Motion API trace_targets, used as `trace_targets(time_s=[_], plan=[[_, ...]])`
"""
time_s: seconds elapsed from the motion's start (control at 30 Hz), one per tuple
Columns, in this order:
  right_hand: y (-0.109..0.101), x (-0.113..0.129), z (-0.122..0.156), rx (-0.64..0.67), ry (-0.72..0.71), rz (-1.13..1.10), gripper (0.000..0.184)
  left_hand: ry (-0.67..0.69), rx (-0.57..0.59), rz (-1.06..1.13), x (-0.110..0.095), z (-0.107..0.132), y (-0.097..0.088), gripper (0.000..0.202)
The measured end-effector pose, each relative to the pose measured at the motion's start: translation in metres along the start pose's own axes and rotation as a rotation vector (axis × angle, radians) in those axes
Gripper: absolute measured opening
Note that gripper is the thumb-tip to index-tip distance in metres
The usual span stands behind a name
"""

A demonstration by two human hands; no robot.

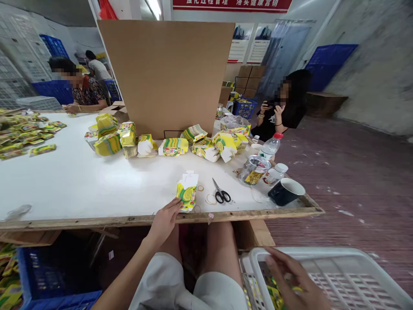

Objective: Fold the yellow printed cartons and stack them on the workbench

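Note:
Near the front edge of the white table lies a flattened yellow and green carton (187,192) with white flaps at its top; there may be more than one layer. My left hand (167,214) holds its lower left side, fingertips on the printed face. Low on the right, my right hand (297,282) reaches over a white plastic basket (351,258), fingers apart and somewhat blurred. Below that hand, small yellow and green packets (274,295) show in the basket. Black-handled scissors (222,194) and rubber bands (211,199) lie right of the carton.
Opened yellow cartons (173,147) line the table before a tall cardboard sheet (167,77). A jar (253,170), bottles and a dark mug (285,191) crowd the right end. Packets (22,133) are heaped at left. A blue crate (61,297) stands below. Other people sit beyond.

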State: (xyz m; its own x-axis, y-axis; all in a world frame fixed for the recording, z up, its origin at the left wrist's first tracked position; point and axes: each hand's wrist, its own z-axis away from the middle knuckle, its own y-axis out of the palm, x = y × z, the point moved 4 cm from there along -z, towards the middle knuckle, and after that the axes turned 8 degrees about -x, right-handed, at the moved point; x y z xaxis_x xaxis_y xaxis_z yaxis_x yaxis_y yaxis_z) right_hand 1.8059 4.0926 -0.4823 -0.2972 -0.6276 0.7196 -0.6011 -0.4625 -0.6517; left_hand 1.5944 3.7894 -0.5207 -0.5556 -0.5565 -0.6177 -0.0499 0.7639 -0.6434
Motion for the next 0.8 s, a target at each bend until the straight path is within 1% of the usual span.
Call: trace_targets(time_s=[0.07,0.1,0.13,0.17,0.2,0.23,0.27,0.3,0.33,0.37,0.4,0.5,0.53,0.57,0.6,0.67,0.73,0.8], plan=[[0.038,0.021,0.011,0.115,0.111,-0.197,0.046,0.028,-0.053,-0.003,-0.003,0.012,-0.005,0.040],[0.057,0.032,0.017,0.150,0.165,-0.306,0.049,0.068,-0.091,0.002,-0.009,0.019,-0.009,0.043],[0.074,0.044,0.021,0.186,0.218,-0.420,0.052,0.131,-0.131,0.018,-0.018,0.027,-0.011,0.046],[0.089,0.054,0.025,0.211,0.270,-0.534,0.054,0.221,-0.168,0.046,-0.029,0.035,-0.014,0.049],[0.101,0.062,0.028,0.224,0.319,-0.640,0.054,0.326,-0.178,0.090,-0.042,0.044,-0.015,0.051],[0.110,0.068,0.030,0.229,0.364,-0.734,0.052,0.421,-0.159,0.148,-0.055,0.053,-0.015,0.052],[0.116,0.071,0.031,0.221,0.403,-0.808,0.049,0.481,-0.107,0.213,-0.066,0.061,-0.013,0.053],[0.120,0.072,0.031,0.209,0.435,-0.859,0.046,0.494,-0.041,0.287,-0.075,0.067,-0.011,0.054],[0.121,0.072,0.030,0.196,0.457,-0.891,0.044,0.445,0.017,0.375,-0.081,0.070,-0.010,0.053],[0.121,0.071,0.030,0.188,0.470,-0.909,0.044,0.337,0.048,0.487,-0.084,0.071,-0.009,0.051],[0.120,0.070,0.030,0.198,0.470,-0.917,0.043,0.183,0.051,0.621,-0.083,0.070,-0.009,0.049],[0.119,0.074,0.036,0.290,0.431,-0.940,0.043,-0.359,0.008,1.090,-0.073,0.065,-0.003,0.046],[0.119,0.076,0.040,0.323,0.419,-0.948,0.042,-0.501,0.033,1.232,-0.072,0.063,0.001,0.046],[0.121,0.079,0.043,0.352,0.413,-0.955,0.040,-0.608,0.089,1.347,-0.072,0.062,0.005,0.045],[0.122,0.081,0.046,0.372,0.410,-0.963,0.039,-0.686,0.163,1.434,-0.073,0.061,0.009,0.045],[0.125,0.085,0.049,0.379,0.408,-0.973,0.037,-0.760,0.286,1.539,-0.077,0.060,0.013,0.043],[0.125,0.088,0.048,0.357,0.397,-0.978,0.036,-0.754,0.332,1.585,-0.081,0.059,0.012,0.040],[0.124,0.090,0.047,0.333,0.390,-0.968,0.035,-0.735,0.324,1.593,-0.084,0.058,0.010,0.039]])
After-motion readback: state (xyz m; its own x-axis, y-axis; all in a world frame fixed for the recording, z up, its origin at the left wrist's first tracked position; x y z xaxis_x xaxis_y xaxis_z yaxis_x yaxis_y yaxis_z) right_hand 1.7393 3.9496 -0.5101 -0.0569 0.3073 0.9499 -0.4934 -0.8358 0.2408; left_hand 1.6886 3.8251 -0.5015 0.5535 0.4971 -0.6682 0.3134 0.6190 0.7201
